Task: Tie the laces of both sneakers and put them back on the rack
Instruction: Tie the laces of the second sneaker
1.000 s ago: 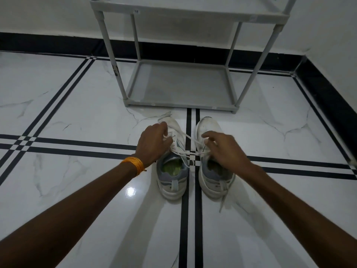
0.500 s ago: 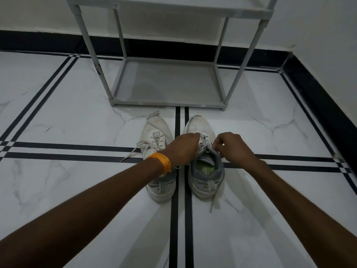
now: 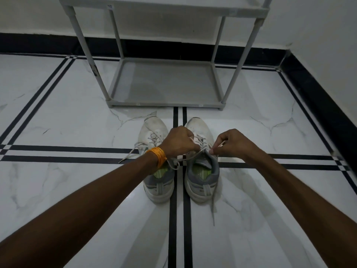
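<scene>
Two white and grey sneakers stand side by side on the floor, toes toward the rack. The left sneaker has loose laces trailing to its left. Over the right sneaker both hands work its laces. My left hand, with an orange band at the wrist, is closed on one lace above the tongue. My right hand pinches the other lace end at the shoe's right side. One lace end hangs down past the right sneaker's heel. The grey rack stands just beyond the shoes.
White marble floor with black inlay stripes crossing under the shoes. A black skirting and white wall close in on the right and behind the rack. The rack's bottom shelf holds nothing; an upper shelf runs along the top edge.
My left hand has left the left sneaker and crossed to the right one. Both hands now hold the right sneaker's laces, pulled a little farther apart than half a second ago.
</scene>
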Available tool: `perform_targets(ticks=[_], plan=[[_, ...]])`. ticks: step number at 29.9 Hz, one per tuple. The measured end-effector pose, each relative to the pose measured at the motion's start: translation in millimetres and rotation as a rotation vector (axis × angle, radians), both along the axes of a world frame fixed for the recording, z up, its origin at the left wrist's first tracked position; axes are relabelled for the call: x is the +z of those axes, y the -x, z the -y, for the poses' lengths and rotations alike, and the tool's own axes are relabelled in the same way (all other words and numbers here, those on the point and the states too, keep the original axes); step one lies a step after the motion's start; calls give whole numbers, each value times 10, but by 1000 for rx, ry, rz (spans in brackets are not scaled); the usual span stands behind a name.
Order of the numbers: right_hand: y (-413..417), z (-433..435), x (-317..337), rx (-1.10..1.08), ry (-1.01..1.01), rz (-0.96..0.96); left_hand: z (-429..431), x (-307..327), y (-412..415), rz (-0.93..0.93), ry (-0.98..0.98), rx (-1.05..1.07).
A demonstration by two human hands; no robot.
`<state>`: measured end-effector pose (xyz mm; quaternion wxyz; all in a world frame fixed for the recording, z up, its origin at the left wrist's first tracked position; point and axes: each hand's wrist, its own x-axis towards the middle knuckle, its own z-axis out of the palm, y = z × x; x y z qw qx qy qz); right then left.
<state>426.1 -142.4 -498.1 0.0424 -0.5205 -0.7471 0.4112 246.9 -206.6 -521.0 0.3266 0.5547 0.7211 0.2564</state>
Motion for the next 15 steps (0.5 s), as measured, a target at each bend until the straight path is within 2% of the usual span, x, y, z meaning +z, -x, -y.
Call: perform_targets(ticks=[6, 15], plan=[[124, 60, -20, -67, -181, 132, 45, 14, -100, -20, -128, -8], [117, 172, -35, -76, -284, 166, 53, -43, -80, -36, -165, -33]])
